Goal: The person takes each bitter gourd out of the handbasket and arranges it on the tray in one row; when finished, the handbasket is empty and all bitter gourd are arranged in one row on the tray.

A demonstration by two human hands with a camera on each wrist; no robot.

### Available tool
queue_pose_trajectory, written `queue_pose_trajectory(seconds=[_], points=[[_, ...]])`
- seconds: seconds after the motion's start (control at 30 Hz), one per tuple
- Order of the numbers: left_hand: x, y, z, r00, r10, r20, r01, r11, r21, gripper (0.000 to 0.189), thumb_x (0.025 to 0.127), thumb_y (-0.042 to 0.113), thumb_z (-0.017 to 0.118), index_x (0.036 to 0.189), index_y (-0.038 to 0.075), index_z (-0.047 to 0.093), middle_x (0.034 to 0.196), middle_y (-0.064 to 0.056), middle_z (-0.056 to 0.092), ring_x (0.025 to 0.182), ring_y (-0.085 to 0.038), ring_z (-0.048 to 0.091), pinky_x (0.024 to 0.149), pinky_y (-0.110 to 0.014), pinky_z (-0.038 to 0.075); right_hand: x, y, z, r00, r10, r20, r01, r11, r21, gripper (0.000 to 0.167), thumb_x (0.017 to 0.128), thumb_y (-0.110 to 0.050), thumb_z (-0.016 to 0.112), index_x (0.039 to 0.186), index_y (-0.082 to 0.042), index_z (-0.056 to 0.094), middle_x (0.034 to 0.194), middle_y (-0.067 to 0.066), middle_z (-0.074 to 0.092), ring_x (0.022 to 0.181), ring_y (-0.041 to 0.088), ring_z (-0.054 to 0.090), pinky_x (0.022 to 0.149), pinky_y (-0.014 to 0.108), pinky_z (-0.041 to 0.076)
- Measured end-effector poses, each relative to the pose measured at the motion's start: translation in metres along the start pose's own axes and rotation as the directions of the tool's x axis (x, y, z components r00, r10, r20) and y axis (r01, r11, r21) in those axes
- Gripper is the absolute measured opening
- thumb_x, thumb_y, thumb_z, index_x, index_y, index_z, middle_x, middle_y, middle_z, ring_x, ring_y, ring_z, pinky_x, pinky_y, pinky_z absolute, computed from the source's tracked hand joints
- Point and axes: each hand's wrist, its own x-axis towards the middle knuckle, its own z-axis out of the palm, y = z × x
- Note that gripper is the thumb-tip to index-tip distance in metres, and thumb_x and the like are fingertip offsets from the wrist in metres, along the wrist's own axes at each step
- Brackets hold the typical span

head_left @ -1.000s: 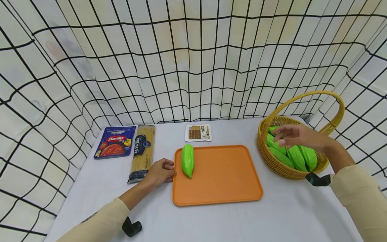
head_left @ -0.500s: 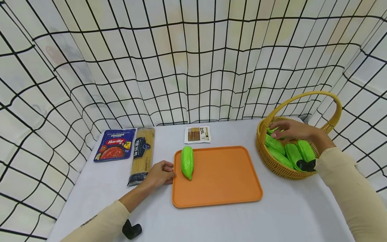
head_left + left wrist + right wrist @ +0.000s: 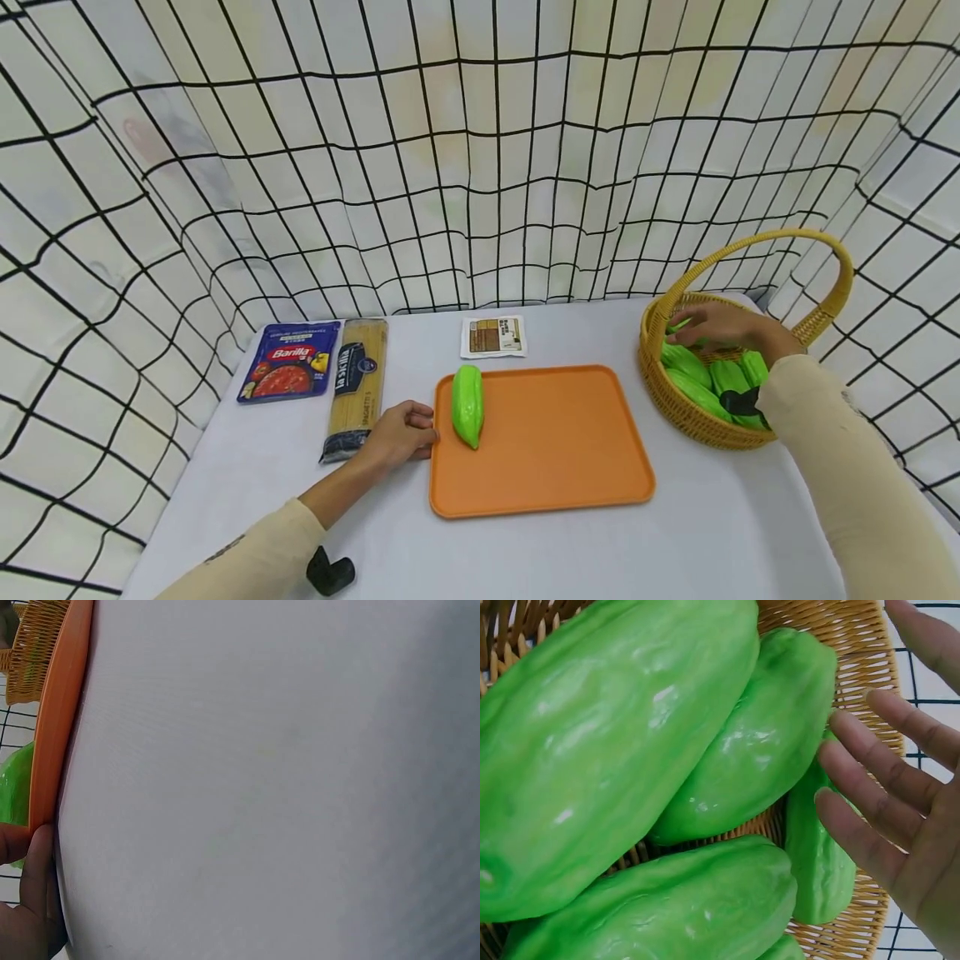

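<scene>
An orange tray (image 3: 555, 450) lies on the white table, with one green ridged gourd (image 3: 467, 406) near its left side. My left hand (image 3: 402, 433) holds the tray's left rim; the left wrist view has fingers (image 3: 36, 874) on either side of that rim (image 3: 64, 697). At the right, my right hand (image 3: 712, 325) reaches inside a wicker basket (image 3: 667, 404) of green gourds (image 3: 686, 385). From the right wrist, its spread, relaxed fingers (image 3: 889, 769) appear beside a gourd (image 3: 757, 742), gripping nothing. A larger gourd (image 3: 615, 750) fills much of that view.
The basket's tall handle (image 3: 813, 237) arches over the right forearm's side. Left of the tray lie a spaghetti pack (image 3: 356, 387) and a blue sauce pouch (image 3: 290, 362). A small white-and-brown packet (image 3: 493, 336) lies behind the tray. Black-grid netting (image 3: 517, 167) encloses the table's back and sides.
My right hand has lowered from above the basket into it, moving slightly left and in among the gourds. My left hand stays at the tray's rim; the gourd on the tray has not moved.
</scene>
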Motion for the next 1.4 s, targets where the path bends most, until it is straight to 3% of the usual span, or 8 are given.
queue_pose_trajectory(seconds=[0.33,0.57,0.77,0.93,1.0,1.1,1.23,1.4], points=[[0.000,0.000,0.001,1.000,-0.004,-0.003,0.004,1.000,0.010,0.038,0.088,0.003,0.070,0.123,-0.002,0.057,0.104,-0.012,0.059,0.086,-0.019,0.067,0.073,-0.031,0.064,0.009,0.002,0.004,1.000,0.006,-0.008,-0.007,0.990,-0.139,0.071,0.093,-0.045,0.068,0.143,0.000,0.048,0.155,0.032,0.030,0.128,0.046,0.049,0.087,0.046,0.057],[0.000,0.000,0.001,1.000,-0.004,-0.003,0.004,1.000,0.003,0.039,0.087,0.002,0.070,0.123,-0.003,0.058,0.104,-0.013,0.059,0.086,-0.019,0.067,0.074,-0.031,0.065,0.015,0.000,0.008,0.997,0.041,0.070,-0.035,0.996,-0.079,0.078,0.093,-0.037,0.070,0.148,0.007,0.036,0.149,0.038,0.036,0.082,0.024,0.057,0.068,0.037,0.055],[0.000,0.001,0.001,1.000,-0.002,-0.005,0.002,1.000,0.010,0.039,0.087,0.003,0.071,0.123,-0.002,0.058,0.104,-0.013,0.060,0.087,-0.019,0.066,0.074,-0.031,0.065,0.017,-0.002,0.009,0.995,0.057,0.077,-0.047,0.991,-0.124,0.086,0.091,-0.040,0.072,0.148,0.010,0.031,0.144,0.042,0.039,0.121,0.046,0.055,0.078,0.040,0.060],[0.000,0.000,0.001,1.000,0.001,0.005,-0.001,1.000,0.005,0.039,0.087,0.002,0.070,0.124,-0.003,0.057,0.104,-0.013,0.059,0.087,-0.020,0.067,0.074,-0.033,0.065,0.019,-0.002,0.009,0.995,0.069,0.075,-0.059,0.991,-0.121,0.088,0.091,-0.041,0.073,0.149,0.009,0.030,0.145,0.042,0.036,0.126,0.051,0.051,0.081,0.042,0.061],[0.000,0.000,0.000,1.000,0.004,0.009,-0.004,1.000,0.001,0.039,0.087,0.002,0.070,0.124,-0.004,0.057,0.104,-0.013,0.059,0.087,-0.020,0.067,0.074,-0.033,0.065,0.018,-0.002,0.009,0.996,0.065,0.066,-0.057,0.991,-0.120,0.088,0.091,-0.043,0.072,0.149,0.008,0.030,0.145,0.042,0.037,0.122,0.048,0.054,0.079,0.040,0.060],[0.001,0.000,0.000,1.000,0.004,0.012,-0.004,1.000,-0.002,0.039,0.087,0.001,0.070,0.124,-0.004,0.056,0.104,-0.013,0.058,0.087,-0.020,0.066,0.074,-0.033,0.065,0.017,-0.001,0.007,0.997,0.053,0.052,-0.048,0.994,-0.102,0.086,0.092,-0.041,0.071,0.151,0.007,0.030,0.143,0.042,0.039,0.088,0.035,0.062,0.069,0.038,0.057],[0.002,0.000,0.000,1.000,-0.008,0.010,0.008,1.000,-0.003,0.039,0.088,0.002,0.070,0.124,-0.003,0.056,0.105,-0.013,0.058,0.088,-0.020,0.067,0.074,-0.031,0.065,0.013,0.000,0.005,0.999,0.029,0.025,-0.027,0.995,-0.099,0.081,0.094,-0.038,0.069,0.151,0.006,0.032,0.140,0.042,0.045,0.056,0.019,0.043,0.057,0.038,0.052],[0.002,0.000,0.001,1.000,-0.013,0.012,0.013,1.000,-0.005,0.040,0.088,0.001,0.069,0.125,-0.003,0.056,0.106,-0.014,0.058,0.089,-0.020,0.067,0.073,-0.031,0.065,0.006,-0.004,0.001,1.000,0.005,-0.001,-0.005,0.991,-0.132,0.081,0.095,-0.040,0.067,0.152,0.004,0.030,0.142,0.043,0.041,0.069,0.025,0.057,0.066,0.042,0.056]])
